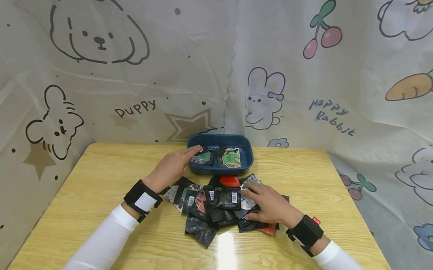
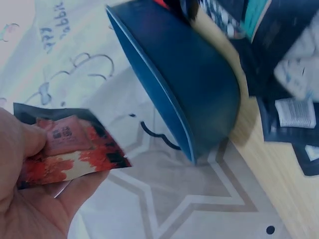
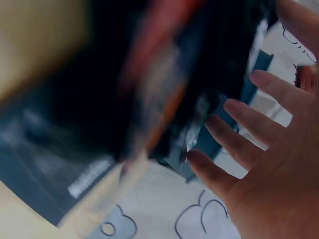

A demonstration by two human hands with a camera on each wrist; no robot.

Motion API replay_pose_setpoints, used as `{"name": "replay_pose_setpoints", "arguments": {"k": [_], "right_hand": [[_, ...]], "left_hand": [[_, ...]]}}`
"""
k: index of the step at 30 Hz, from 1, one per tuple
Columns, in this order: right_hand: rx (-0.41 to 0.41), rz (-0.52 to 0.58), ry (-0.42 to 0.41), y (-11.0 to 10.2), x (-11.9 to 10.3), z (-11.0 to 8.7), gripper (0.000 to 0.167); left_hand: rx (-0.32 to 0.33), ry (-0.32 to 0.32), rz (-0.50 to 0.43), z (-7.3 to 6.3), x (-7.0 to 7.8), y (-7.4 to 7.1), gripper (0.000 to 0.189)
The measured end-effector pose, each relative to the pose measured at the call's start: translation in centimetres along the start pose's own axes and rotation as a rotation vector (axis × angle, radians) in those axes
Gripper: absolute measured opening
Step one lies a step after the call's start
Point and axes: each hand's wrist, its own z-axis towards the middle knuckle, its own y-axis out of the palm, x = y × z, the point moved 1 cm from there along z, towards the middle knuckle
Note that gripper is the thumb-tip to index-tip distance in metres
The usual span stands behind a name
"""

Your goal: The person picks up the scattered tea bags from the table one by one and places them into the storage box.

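Note:
My left hand point(image 1: 172, 165) pinches a small red-and-black sachet point(image 2: 75, 162) between thumb and fingers, seen clearly in the left wrist view. In the head view that hand is at the left rim of a dark blue tray point(image 1: 220, 171). Inside the tray lie a green-labelled sachet point(image 1: 231, 157) and another green-labelled sachet point(image 1: 202, 157) beside it. My right hand point(image 1: 273, 206) rests on the right side of a pile of black sachets point(image 1: 200, 229), its fingers spread and fairly straight. In the right wrist view the nearest sachets are blurred.
The pile lies just in front of the tray on a light wooden table point(image 1: 109, 178), sachets overlapping. One bright red sachet point(image 1: 230, 181) shows near the tray's front wall. Behind the table hangs a printed cloth point(image 1: 190, 69) with cartoon drawings.

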Motion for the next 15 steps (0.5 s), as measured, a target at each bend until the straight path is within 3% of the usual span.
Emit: {"name": "replay_pose_setpoints", "arguments": {"k": [3,10,15], "right_hand": [[0.015,-0.027,-0.012,0.8,-0.3,-0.3,0.073],[0.075,-0.089,-0.029,1.4,-0.8,-0.3,0.051],[0.186,-0.095,-0.1,1.2,-0.9,-0.3,0.042]], "left_hand": [[0.041,-0.009,0.03,1.3,-0.8,0.4,0.06],[0.096,-0.028,0.024,3.8,-1.8,2.5,0.066],[0.113,-0.05,-0.01,5.2,-2.1,3.8,0.065]]}}
